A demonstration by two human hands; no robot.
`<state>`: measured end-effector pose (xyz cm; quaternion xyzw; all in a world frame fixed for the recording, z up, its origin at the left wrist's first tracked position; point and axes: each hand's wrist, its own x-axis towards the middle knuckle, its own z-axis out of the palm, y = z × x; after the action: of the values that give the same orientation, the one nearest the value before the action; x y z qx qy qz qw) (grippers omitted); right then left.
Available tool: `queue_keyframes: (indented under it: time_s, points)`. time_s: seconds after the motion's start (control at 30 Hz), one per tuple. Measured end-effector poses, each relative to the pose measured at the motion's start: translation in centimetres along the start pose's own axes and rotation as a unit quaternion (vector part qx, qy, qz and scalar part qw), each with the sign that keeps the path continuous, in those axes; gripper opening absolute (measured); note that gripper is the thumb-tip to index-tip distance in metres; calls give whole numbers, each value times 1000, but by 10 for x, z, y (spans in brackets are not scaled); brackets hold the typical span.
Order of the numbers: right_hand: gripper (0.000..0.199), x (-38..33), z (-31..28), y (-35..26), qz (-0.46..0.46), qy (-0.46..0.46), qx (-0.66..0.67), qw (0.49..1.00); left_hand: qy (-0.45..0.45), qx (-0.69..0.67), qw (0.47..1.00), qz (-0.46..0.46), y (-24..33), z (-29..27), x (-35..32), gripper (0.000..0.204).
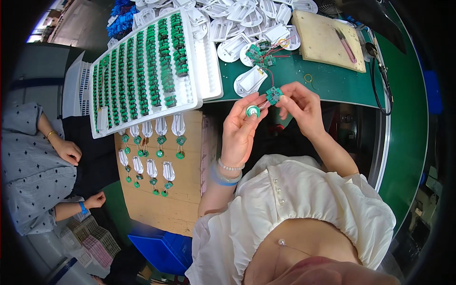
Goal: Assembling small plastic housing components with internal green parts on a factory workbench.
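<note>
My left hand (239, 135) pinches a small round green part with a white centre (253, 111) between thumb and fingers. In my right hand (306, 108), thumb and fingertips grip the edge of a green circuit board (273, 95). Thin wires run between the round part and the board. A red wire leads up from the board toward a white plastic housing (250, 81), which lies at the near edge of the green table just beyond my hands. Both hands are close together in front of my chest.
Behind lie more circuit boards (260, 54) with wires and a heap of white housings (237, 23). A tray of green round parts (142, 71) stands left, above cardboard (185, 204) bearing wired assemblies. A knife (346, 45) rests on a pale board (323, 40). A co-worker (38, 166) sits left.
</note>
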<state>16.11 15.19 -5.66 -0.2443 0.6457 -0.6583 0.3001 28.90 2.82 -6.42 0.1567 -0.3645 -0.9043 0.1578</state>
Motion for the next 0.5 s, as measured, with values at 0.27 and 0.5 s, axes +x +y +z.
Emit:
queue_keyframes:
  time_s: [0.27, 0.5]
  points:
    - [10, 11, 7, 13, 45, -50, 169, 983, 23, 13, 999, -18, -5, -2, -8, 30]
    - [10, 15, 16, 19, 79, -64, 183, 978, 83, 29, 996, -21, -6, -10, -4, 18]
